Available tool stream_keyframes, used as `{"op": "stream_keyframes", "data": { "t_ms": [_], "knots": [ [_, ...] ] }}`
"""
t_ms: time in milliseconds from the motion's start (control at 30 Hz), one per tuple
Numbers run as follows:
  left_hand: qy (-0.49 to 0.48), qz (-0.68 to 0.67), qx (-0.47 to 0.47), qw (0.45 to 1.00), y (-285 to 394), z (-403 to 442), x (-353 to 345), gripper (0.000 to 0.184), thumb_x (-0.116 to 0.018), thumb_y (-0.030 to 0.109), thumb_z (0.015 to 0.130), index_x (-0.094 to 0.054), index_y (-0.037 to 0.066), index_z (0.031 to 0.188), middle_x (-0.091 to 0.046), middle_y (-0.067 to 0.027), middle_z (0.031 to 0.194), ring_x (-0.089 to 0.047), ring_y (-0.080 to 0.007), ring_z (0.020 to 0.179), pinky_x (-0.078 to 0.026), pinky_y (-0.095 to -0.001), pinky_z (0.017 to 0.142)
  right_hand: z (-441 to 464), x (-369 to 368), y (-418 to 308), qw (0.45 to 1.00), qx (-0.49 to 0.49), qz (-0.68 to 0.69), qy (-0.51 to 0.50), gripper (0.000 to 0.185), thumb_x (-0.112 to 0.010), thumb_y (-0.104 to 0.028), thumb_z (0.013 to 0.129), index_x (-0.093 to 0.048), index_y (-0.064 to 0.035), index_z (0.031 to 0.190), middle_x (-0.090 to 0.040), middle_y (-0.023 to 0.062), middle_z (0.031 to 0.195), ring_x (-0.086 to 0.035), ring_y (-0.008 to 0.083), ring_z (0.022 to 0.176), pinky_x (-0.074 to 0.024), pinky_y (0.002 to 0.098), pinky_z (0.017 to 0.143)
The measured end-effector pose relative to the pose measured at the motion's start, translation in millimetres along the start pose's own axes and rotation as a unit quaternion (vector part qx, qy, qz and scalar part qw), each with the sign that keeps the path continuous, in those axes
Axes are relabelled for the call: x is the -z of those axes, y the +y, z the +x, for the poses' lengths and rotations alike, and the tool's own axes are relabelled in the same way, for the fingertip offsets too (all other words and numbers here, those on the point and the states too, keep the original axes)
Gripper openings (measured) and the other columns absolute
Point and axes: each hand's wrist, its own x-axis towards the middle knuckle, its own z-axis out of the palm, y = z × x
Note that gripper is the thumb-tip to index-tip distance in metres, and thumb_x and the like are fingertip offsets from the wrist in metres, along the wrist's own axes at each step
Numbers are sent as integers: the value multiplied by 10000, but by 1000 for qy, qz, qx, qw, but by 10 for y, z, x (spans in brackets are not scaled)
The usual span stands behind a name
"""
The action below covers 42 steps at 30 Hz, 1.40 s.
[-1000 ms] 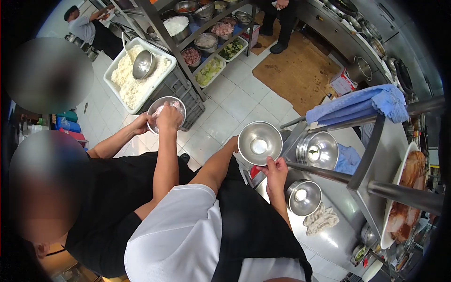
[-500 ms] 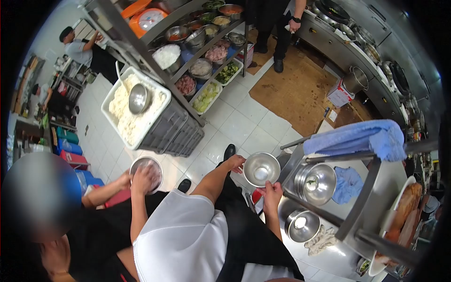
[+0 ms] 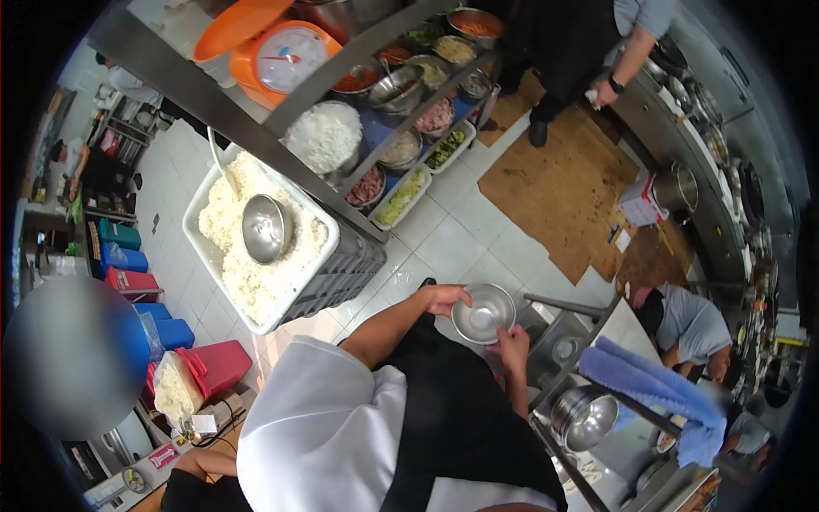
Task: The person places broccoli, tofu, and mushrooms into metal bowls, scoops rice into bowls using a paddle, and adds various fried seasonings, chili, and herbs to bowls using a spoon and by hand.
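Note:
A round stainless steel bowl (image 3: 485,314) is held out in front of my black apron. My left hand (image 3: 446,299) grips its left rim, and my right hand (image 3: 512,343) has hold of the lower right rim. The inside shows bare shiny metal with a pale patch at the bottom, perhaps a reflection. To the left stands a large white tub (image 3: 205,282) of cooked rice (image 3: 243,282), with a second steel bowl (image 3: 267,229) resting on the rice and a white handle (image 3: 222,162) sticking out.
Shelves hold bowls of chopped ingredients (image 3: 435,117) and an orange scale (image 3: 286,61). On my right, stacked steel bowls (image 3: 584,418) sit near a blue towel (image 3: 653,388) over a rail. Other people stand at the back (image 3: 559,51) and right (image 3: 691,324). Cardboard (image 3: 554,179) covers some floor.
My view has turned and shifted toward the rice tub. The bowl stays between my hands. The neighbour's hands and bowl at left are no longer in view, and a bending person now shows at right.

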Motion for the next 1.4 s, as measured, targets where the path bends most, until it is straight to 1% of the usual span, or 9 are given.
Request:
{"op": "stream_keyframes", "data": {
  "t_ms": [300,433,567,767,967,1167,1267,1333,1400],
  "knots": [
    [92,-146,-292,941,1037,-1524,248,690,-567,-39,824,-348,49,1471,-564,-155,1306,-648,-253,1119,-558,-409,959,554,-1373,-3413,900,408,38,-149,128,-648,-143,976,-596,-32,939,-623,-6,789,-580,66,649,-445,219,564],
    [109,-160,-448,873,1500,-2191,-361,667,-587,52,876,-316,47,1485,-555,-160,1320,-639,-245,1133,-569,-393,933,129,-2191,-5177,678,686,-96,-247,149,-620,22,889,-667,-10,1027,-638,74,966,-612,143,832,-491,262,733],
    [280,-116,-521,798,2038,-2602,-1165,665,-602,198,912,-319,21,1486,-550,-144,1337,-587,-230,1202,-516,-366,992,283,-3369,-6392,405,816,-254,-324,268,-664,-112,855,-665,-46,1115,-670,132,1071,-662,307,919,-528,408,790],
    [356,-166,-578,715,2723,-2825,-1804,562,-569,229,936,-409,7,1428,-588,-131,1270,-628,-198,1126,-552,-343,911,346,-4381,-6918,227,678,-579,-391,339,-719,-115,786,-629,-74,1110,-670,138,1004,-635,323,957,-501,442,820],
    [427,-188,-586,663,3239,-2807,-2029,472,-556,261,955,-463,-4,1335,-626,-112,1145,-691,-176,978,-624,-333,776,529,-4552,-7332,136,699,-480,-513,225,-734,-143,797,-662,-80,1000,-662,107,906,-649,267,876,-514,403,769],
    [474,-253,-568,623,3445,-2597,-2033,455,-554,309,948,-526,-22,1258,-663,-146,1088,-710,-224,920,-618,-371,770,167,-3968,-7418,236,420,-433,-762,190,-715,-155,871,-657,-18,989,-631,20,827,-601,100,733,-484,270,649],
    [477,-293,-594,578,3521,-2475,-2129,363,-554,296,961,-525,13,1185,-636,-120,1066,-708,-199,868,-627,-343,704,250,-4089,-7353,278,511,-400,-708,224,-715,-197,884,-664,-35,1029,-652,43,863,-620,134,758,-505,295,684],
    [506,-293,-585,563,3528,-2408,-2163,365,-554,301,959,-526,16,1184,-628,-110,1049,-704,-187,842,-625,-332,694,500,-4509,-7324,105,720,-376,-573,253,-724,-232,880,-665,-50,1046,-659,66,889,-632,181,774,-515,332,713],
    [523,-304,-588,536,3491,-2349,-2178,356,-555,299,956,-530,19,1176,-620,-102,1036,-699,-172,833,-622,-322,693,641,-4564,-7223,71,741,-358,-563,252,-745,-215,837,-667,-52,1013,-650,100,871,-629,232,787,-513,355,731]
  ]
}}
